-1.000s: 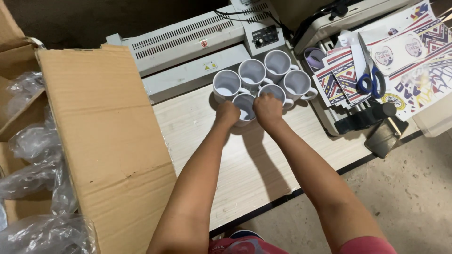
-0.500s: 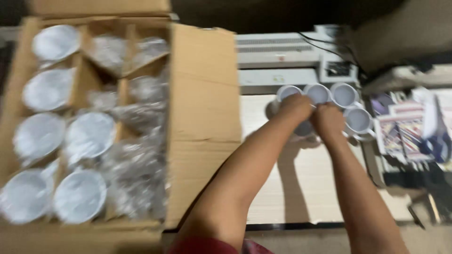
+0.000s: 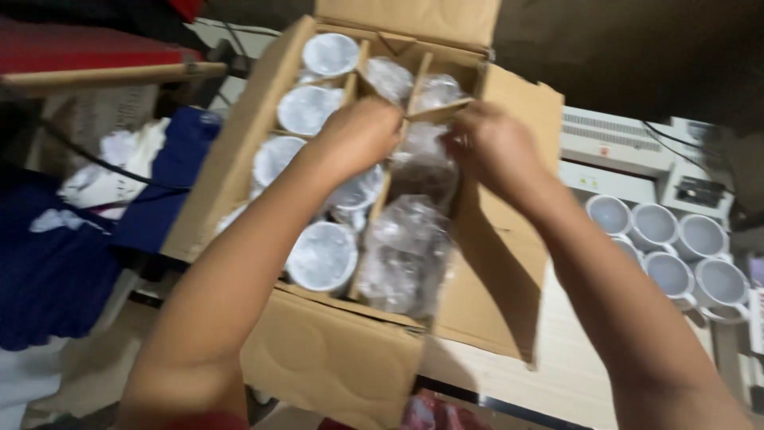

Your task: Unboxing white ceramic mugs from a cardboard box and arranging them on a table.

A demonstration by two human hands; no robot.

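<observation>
Both of your hands have left the cluster of white mugs (image 3: 672,251) on the table and now sit over the open cardboard box (image 3: 334,366), which has swung to the middle of your view. Nearest you, the box's front flap hangs down over the pale wooden table (image 3: 557,374). Just past it, a plastic-wrapped mug (image 3: 322,256) stands in its cardboard cell, with loose clear plastic wrap (image 3: 406,251) bunched in the cells beside it. Your left hand (image 3: 358,137) is curled over the wrapped mugs in the box's middle; I cannot tell whether it grips anything. Your right hand (image 3: 489,147) is bent, fingers pinching at the cardboard divider (image 3: 442,110) and the plastic beside it. Beyond your hands, more wrapped mugs (image 3: 330,54) fill the far cells. Off to the right, the 6 or so unwrapped mugs stand close together near a white machine (image 3: 609,147).
</observation>
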